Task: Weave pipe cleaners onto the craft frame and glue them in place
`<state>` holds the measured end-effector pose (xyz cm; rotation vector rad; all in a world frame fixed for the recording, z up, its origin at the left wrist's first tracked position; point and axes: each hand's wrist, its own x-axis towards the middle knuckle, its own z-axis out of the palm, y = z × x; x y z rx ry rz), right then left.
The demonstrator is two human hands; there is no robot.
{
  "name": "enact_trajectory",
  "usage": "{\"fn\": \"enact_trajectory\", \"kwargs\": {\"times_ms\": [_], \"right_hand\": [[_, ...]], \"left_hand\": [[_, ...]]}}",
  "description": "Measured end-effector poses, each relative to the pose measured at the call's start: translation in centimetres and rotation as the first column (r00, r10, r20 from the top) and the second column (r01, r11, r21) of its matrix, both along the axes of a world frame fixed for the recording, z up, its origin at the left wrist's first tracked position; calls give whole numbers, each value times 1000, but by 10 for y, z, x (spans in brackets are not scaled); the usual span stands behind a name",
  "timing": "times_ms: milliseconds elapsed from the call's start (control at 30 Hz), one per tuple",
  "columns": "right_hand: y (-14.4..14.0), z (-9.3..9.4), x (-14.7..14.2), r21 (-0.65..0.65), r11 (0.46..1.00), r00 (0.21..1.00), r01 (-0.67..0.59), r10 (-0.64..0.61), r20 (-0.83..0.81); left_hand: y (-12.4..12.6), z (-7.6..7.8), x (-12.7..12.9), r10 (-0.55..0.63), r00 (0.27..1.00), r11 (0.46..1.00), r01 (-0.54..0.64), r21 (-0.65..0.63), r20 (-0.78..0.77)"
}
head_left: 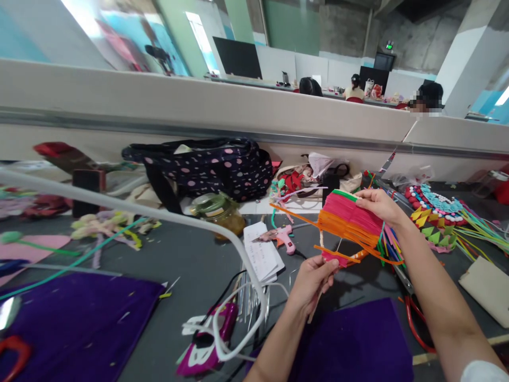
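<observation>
A pipe-cleaner craft piece (350, 225) in pink and orange bands, with a green strip along its top edge, hangs above the table between my hands. My right hand (377, 206) pinches its upper right corner by the green strip. Lower down, my left hand (316, 281) is closed on a small pink part with an orange pipe cleaner (337, 253) across it, joined to the bands by thin strands. A thin light stick juts out below my left fingers. Loose orange ends stick out on both sides of the piece.
A pink glue gun (285, 239) lies on white paper slips (262, 260) left of my hands. Red-handled scissors (415, 323) lie under my right forearm. A white curved tube (191, 220) crosses the front. A glass jar (220, 212) and a patterned bag (210, 170) stand by the partition.
</observation>
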<state>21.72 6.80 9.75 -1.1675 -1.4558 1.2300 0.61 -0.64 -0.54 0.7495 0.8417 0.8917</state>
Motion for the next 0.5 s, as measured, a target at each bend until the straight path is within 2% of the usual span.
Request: {"fn": "enact_trajectory", "kwargs": {"times_ms": [267,367,433,467,500], "right_hand": [[1,2,-2,14,1000,999,-23,22,50],[5,3,-2,98,994,988,41,-55,146],[5,6,0,259,953,955,159,-215,203],[3,9,2,364,901,927,236,-321,195],[-2,13,3,467,824,887,321,-434,157]], "left_hand": [[-1,1,3,28,998,998,-24,-58,63],[1,0,4,68,996,996,-64,-54,64],[3,-2,5,111,992,992,-107,-63,66],[4,-3,5,137,988,989,-132,-70,74],[5,-4,5,166,982,984,-160,-77,85]]}}
